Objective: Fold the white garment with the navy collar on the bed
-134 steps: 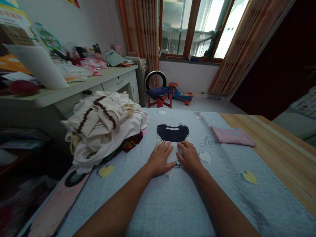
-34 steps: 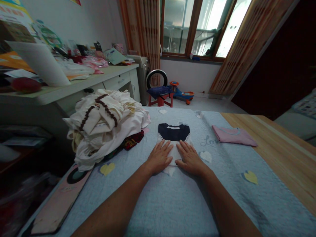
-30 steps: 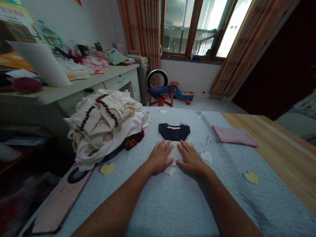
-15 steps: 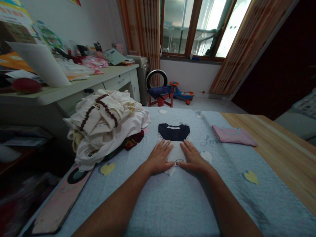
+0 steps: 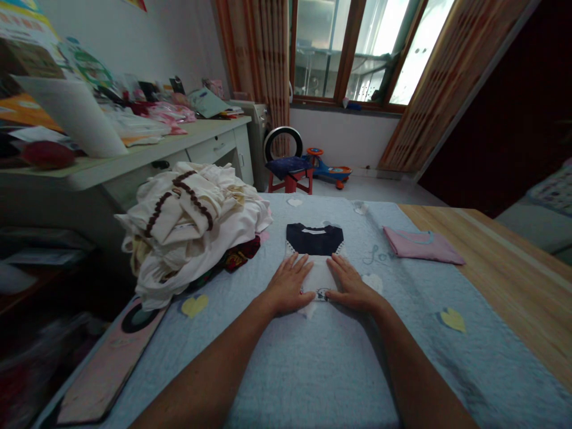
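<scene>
A small folded shirt (image 5: pixel 315 241), white with a dark navy yoke, lies on the blue cloth (image 5: pixel 308 375) that covers the table. My left hand (image 5: pixel 289 287) rests flat on its left side, fingers stretched out. On its right side lies my right hand (image 5: pixel 353 286), also flat with fingers apart. Between my thumbs shows a small printed figure near the shirt's lower edge. Parts of the white fabric are hidden under both palms.
To the left is a heap of white clothes (image 5: pixel 196 220) with brown trim. A folded pink garment (image 5: pixel 424 245) lies at the right, near bare wooden tabletop (image 5: pixel 496 250). A cluttered desk (image 5: pixel 174 140) stands at the left; beyond the table is a red stool (image 5: pixel 290 182).
My right hand has shifted very slightly to the right, so more of the printed figure shows between the thumbs. My left hand and the shirt stay practically where they were.
</scene>
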`<state>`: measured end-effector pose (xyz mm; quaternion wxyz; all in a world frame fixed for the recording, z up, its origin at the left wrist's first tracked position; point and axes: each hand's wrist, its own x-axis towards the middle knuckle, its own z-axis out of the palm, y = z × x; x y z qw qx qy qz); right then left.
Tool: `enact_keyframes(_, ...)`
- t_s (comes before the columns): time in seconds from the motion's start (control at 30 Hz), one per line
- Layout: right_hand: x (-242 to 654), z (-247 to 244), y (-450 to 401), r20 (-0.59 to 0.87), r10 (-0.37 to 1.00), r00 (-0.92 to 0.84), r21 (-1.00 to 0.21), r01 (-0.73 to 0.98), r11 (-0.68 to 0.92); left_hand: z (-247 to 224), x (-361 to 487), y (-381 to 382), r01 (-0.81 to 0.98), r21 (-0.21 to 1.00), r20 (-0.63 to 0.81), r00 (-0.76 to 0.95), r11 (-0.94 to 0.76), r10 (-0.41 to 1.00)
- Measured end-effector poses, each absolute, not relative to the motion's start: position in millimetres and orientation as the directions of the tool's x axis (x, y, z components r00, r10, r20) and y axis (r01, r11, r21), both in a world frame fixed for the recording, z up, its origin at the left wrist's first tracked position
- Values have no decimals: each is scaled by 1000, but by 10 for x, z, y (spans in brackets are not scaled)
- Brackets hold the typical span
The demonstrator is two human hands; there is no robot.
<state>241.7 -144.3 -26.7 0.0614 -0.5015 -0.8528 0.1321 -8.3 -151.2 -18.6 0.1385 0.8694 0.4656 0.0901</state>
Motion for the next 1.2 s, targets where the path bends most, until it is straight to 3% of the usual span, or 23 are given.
enact_keyframes(0.3, 2293, -282, -1477, 39, 898, -439, -236, 869, 435, -185, -71, -1512, 793, 314, 24, 542, -522, 840)
enact_keyframes(0.67, 2332, -205, -1467, -29, 889, -457, -266, 861, 434, -188, -69, -1509, 799, 311, 22, 536, -516, 844)
enact_keyframes(1.2, 2210, -274, -1507, 51, 922, -384, -225, 895, 385, -197, -65, -1510, 797, 326, 24, 530, -508, 848)
